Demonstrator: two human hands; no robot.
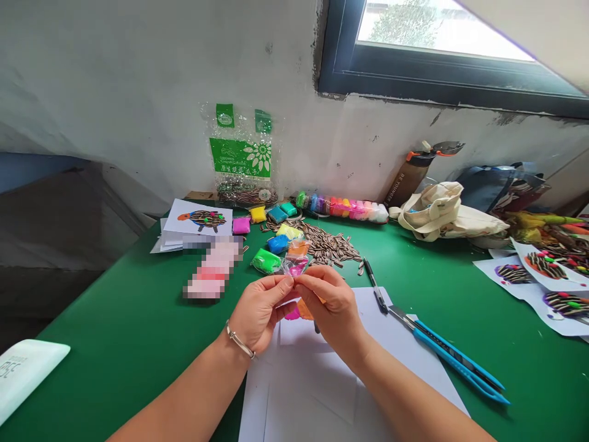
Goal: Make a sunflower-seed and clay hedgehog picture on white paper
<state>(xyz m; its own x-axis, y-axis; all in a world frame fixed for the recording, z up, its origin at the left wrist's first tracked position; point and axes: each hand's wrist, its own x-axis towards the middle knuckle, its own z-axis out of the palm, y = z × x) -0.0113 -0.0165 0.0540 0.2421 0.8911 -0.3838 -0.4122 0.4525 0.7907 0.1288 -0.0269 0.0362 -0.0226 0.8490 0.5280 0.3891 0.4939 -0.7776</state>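
Note:
My left hand [264, 307] and my right hand [334, 304] meet over the paper, thumbs and index fingertips pinched together. Whatever lies between the fingertips is too small or hidden to make out. Right behind them is a clear bag of pink clay [297, 268]; I cannot tell whether the fingers touch it. Below the hands, pink clay [292, 314] and orange clay [304, 309] show on a small white card [299, 336], partly covered by my fingers. The card rests on white sheets of paper [313, 393].
Behind lie clay packets, including a green packet [267, 261], and a pile of sunflower seeds [331, 241]. A black pen [375, 285] and blue tool [455, 356] lie right. Turtle picture cards [202, 216] sit left; a seed bag [243, 159] leans on the wall.

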